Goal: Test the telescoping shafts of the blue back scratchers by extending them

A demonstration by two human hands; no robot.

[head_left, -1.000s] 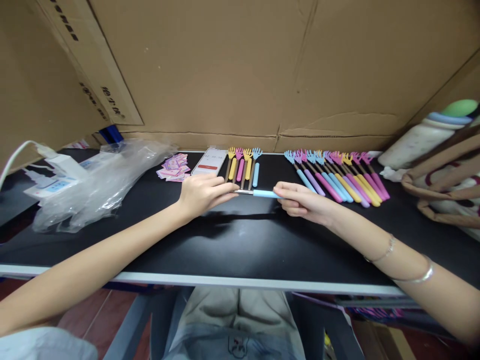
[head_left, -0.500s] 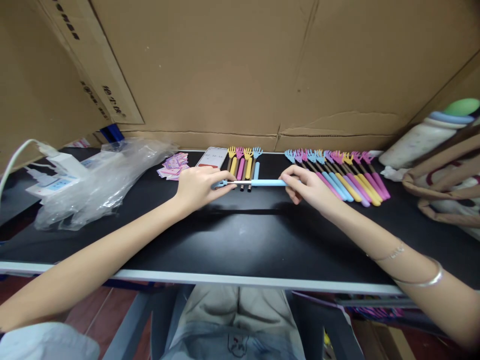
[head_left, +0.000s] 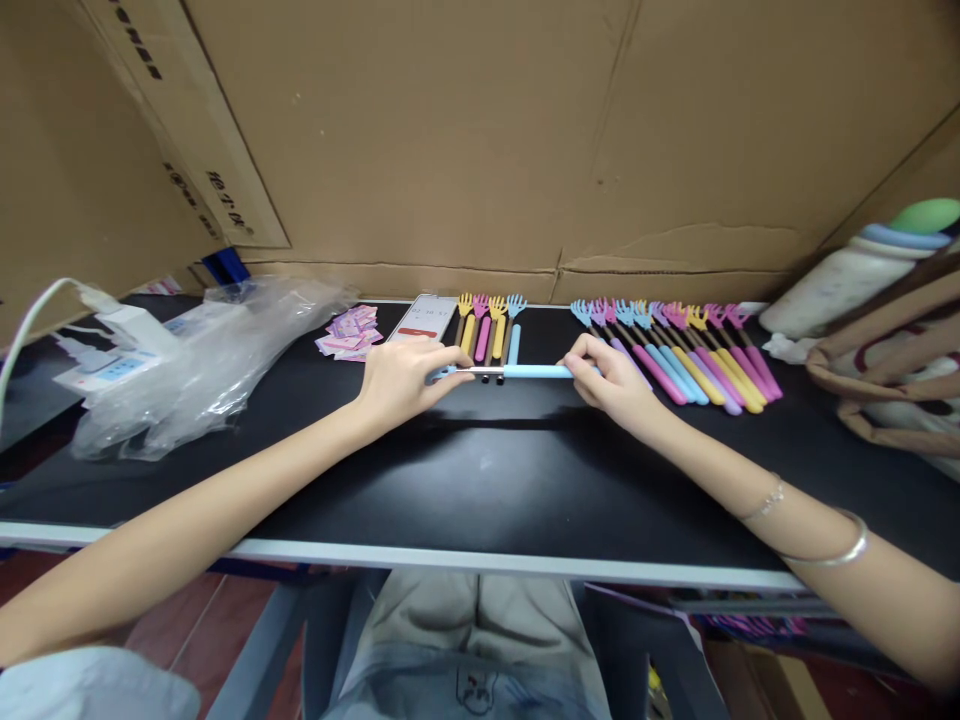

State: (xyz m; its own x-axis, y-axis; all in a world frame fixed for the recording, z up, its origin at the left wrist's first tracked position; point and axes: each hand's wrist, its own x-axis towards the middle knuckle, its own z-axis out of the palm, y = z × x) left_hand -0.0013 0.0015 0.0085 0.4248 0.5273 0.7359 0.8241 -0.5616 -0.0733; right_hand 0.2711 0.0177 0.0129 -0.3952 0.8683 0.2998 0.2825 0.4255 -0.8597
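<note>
A light blue back scratcher (head_left: 536,371) lies level across my two hands, above the black table. My left hand (head_left: 401,378) pinches it at the claw end, covering most of the claw. A silver stretch of shaft shows between that hand and the blue handle. My right hand (head_left: 611,375) is closed on the far end of the handle. Just behind are several back scratchers (head_left: 482,338) in yellow, pink and blue, laid side by side. Beyond my right hand lies a longer row of back scratchers (head_left: 697,370) in mixed colours, claws toward the cardboard.
A phone (head_left: 426,318) showing a timer and a pile of pink-purple stickers or cards (head_left: 351,333) lie behind my left hand. Clear plastic bags (head_left: 187,370) and a power strip (head_left: 112,368) are at left. A bottle (head_left: 840,275) and a brown-handled bag (head_left: 862,390) stand at right.
The fingers of my right hand have closed in more tightly around the handle end. Both hands and the back scratcher sit almost where they were, very slightly lower.
</note>
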